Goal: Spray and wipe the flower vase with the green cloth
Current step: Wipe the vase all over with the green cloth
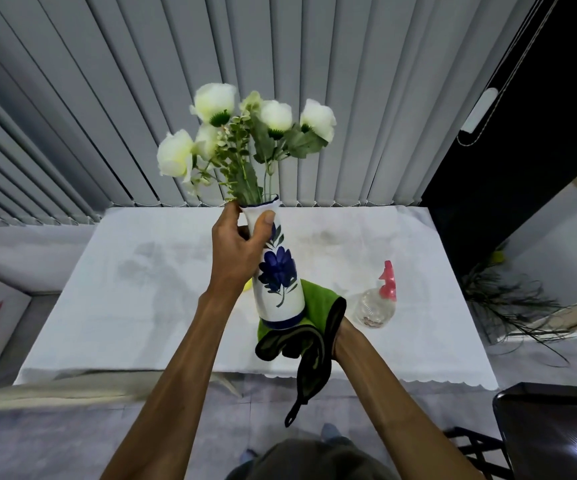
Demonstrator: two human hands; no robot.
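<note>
Two hands engaged: our left hand [237, 244] clamps the flower vase [277, 271] neck above the worktop [141, 271], our right hand [336, 336], mostly hidden, cups the green cloth [314, 306] under its base; we should wipe firmly, vase upright.

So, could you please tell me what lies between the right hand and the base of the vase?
In the head view, the green cloth lies between them: it hides the right hand and cups the vase at its base.

Looks like a home living room: grey vertical blinds [107, 98] over a window, small worktop [141, 289] under a white scallop-edged cloth, tiled floor [55, 438], dried grass sprigs [508, 306] in the corner.
</note>
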